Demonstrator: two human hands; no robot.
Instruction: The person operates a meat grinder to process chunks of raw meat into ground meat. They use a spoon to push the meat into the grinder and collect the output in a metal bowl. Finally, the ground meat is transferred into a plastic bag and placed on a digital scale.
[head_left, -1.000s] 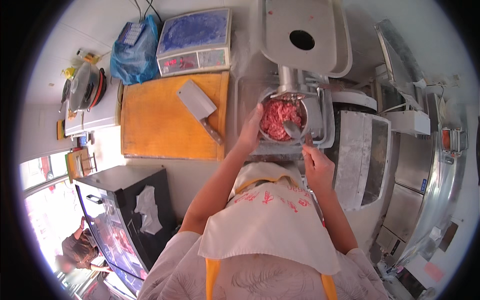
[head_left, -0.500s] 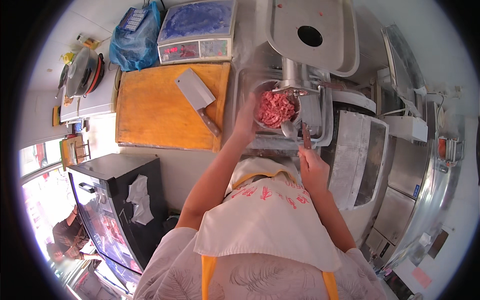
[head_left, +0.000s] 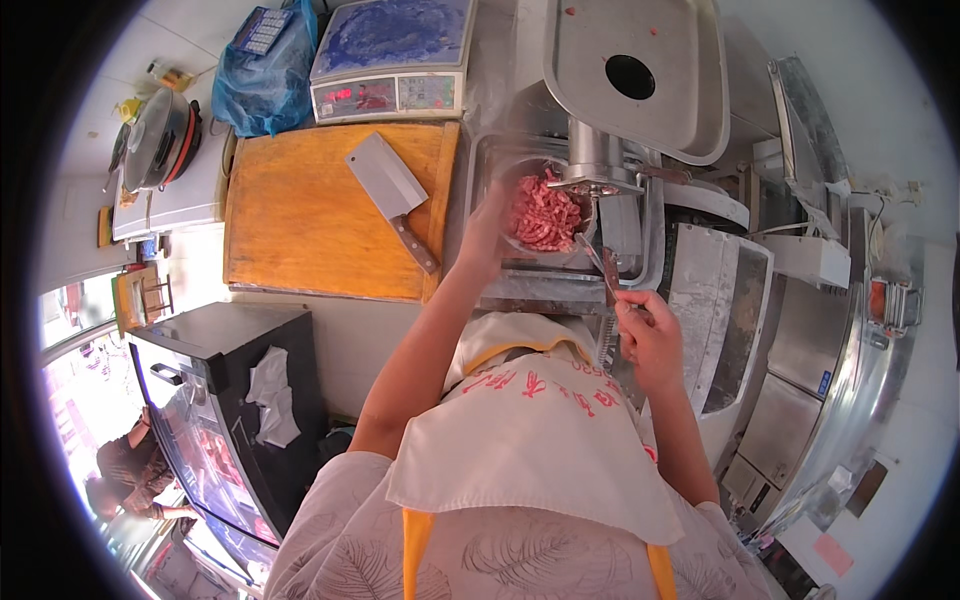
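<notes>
A round metal bowl (head_left: 517, 240) of ground meat (head_left: 546, 215) sits in a tray, below the outlet of the meat grinder (head_left: 596, 160). My left hand (head_left: 484, 228) is at the bowl's left rim and appears to grip it, though its fingers are blurred. In my right hand (head_left: 648, 335), closed near the tray's front edge, is the handle of a metal spoon (head_left: 588, 247). The spoon's tip reaches the bowl's right side. A second cleaver (head_left: 622, 222), wooden-handled, seems to lie in the tray right of the bowl, partly hidden.
To the left, a cleaver (head_left: 388, 178) lies on a yellow-brown cutting board (head_left: 290, 220). Behind it stand a scale (head_left: 385, 95) and a blue plastic bag (head_left: 262, 90). The grinder's wide metal pan (head_left: 690, 90) overhangs the tray (head_left: 655, 260). A dark cabinet (head_left: 240, 340) stands front left.
The bowl has shifted left from under the grinder outlet, with my left hand beside it. My right hand has moved right and nearer to me, drawing the spoon toward the bowl's edge.
</notes>
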